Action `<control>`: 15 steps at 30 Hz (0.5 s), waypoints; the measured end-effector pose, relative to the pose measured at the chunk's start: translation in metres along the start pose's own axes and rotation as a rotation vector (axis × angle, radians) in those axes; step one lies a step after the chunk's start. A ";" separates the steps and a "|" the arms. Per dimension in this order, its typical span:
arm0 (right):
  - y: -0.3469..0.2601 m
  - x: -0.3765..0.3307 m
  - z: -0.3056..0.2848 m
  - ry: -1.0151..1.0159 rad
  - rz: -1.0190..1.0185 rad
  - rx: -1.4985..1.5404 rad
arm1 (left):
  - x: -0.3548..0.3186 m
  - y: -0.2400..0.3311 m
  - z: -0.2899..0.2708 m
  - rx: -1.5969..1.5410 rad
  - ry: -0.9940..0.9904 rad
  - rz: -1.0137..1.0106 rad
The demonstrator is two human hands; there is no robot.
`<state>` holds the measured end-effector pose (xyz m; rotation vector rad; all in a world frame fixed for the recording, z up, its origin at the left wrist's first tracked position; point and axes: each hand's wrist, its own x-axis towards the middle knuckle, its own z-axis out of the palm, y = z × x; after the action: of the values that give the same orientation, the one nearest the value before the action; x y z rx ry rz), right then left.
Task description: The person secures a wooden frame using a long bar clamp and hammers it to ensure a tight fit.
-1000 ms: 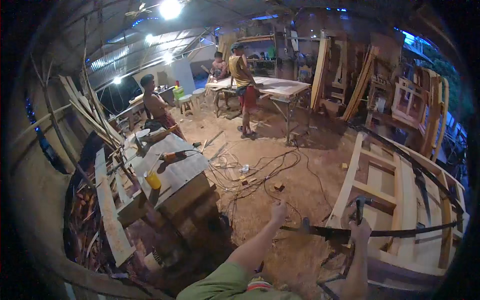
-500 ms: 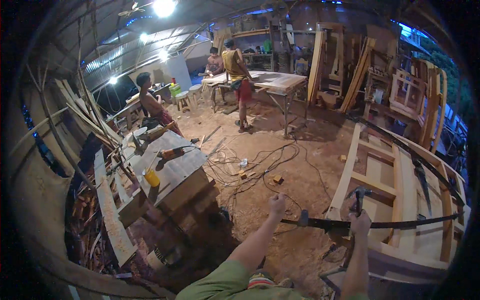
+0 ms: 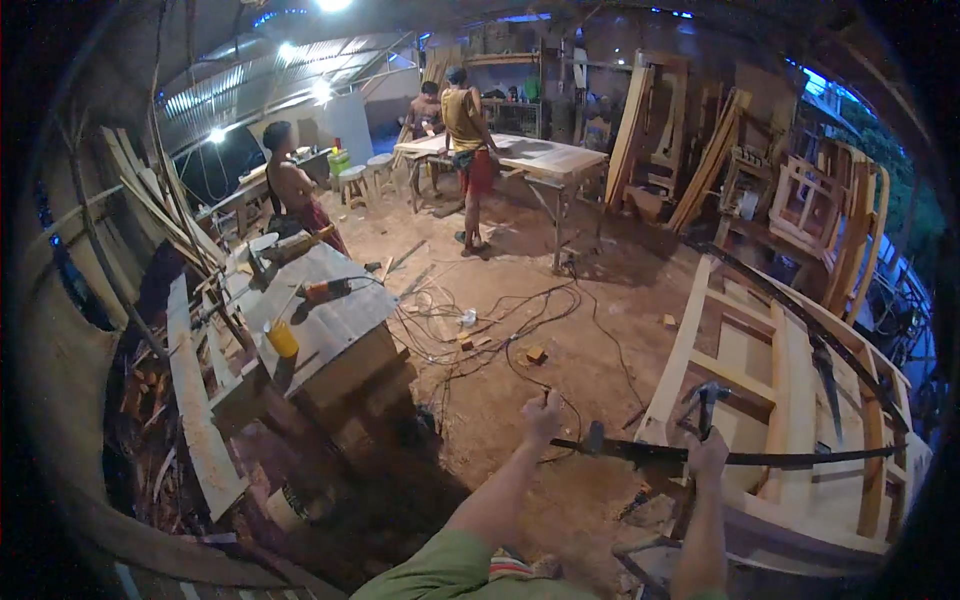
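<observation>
My right hand (image 3: 708,452) is closed around the handle of a hammer (image 3: 710,392), whose head stands upright above my fist. Just below it a long dark bar clamp (image 3: 780,458) lies across a pale wooden frame (image 3: 690,345) on the right. My left hand (image 3: 543,415) is raised beside the clamp's left end, its fingers pinched shut on a small thin dark piece that I cannot make out. Both forearms come in from the lower edge, the left one out of a green sleeve.
A workbench (image 3: 330,325) on the left carries a power tool (image 3: 322,291) and a yellow cup (image 3: 282,339). Cables (image 3: 480,325) and wood scraps litter the dirt floor. Three people work at the back, two of them by a table (image 3: 545,158). Planks lean along both sides.
My hands have stayed almost where they were. The hammer head has risen slightly, and the view has shifted a little.
</observation>
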<state>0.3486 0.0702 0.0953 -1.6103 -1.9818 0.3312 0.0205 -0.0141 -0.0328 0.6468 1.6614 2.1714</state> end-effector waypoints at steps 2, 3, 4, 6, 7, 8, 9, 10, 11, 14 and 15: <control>0.016 0.006 0.000 0.019 -0.061 0.006 | -0.005 0.012 0.009 -0.222 -0.016 -0.048; 0.019 0.005 -0.002 0.015 -0.057 -0.011 | -0.008 0.019 0.009 -0.019 -0.042 -0.099; 0.010 0.004 -0.007 -0.020 -0.013 0.018 | -0.011 0.026 0.009 0.188 -0.067 -0.145; 0.005 0.003 -0.010 -0.054 0.029 0.051 | -0.013 0.037 0.007 0.275 -0.043 -0.115; 0.005 0.004 -0.009 -0.056 0.023 0.026 | -0.013 0.041 0.007 0.365 -0.022 -0.079; 0.005 0.004 -0.009 -0.057 0.018 -0.002 | -0.014 0.044 0.007 0.364 -0.023 -0.079; 0.005 0.004 -0.010 -0.056 0.020 -0.004 | -0.015 0.047 0.007 0.381 -0.038 -0.073; 0.001 0.003 -0.010 -0.056 0.030 0.031 | -0.013 0.050 0.005 0.404 -0.047 -0.061; -0.002 0.002 -0.009 -0.057 0.041 0.065 | -0.010 0.047 0.004 0.407 -0.045 -0.057; 0.000 0.005 -0.006 -0.044 0.047 0.007 | -0.009 0.038 0.005 0.423 -0.001 -0.055; -0.001 0.005 -0.007 -0.042 0.050 0.011 | -0.010 0.036 0.005 0.282 -0.023 -0.080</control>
<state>0.3509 0.0742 0.1025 -1.6608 -1.9701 0.3968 0.0318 -0.0248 0.0014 0.6640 1.9654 1.8848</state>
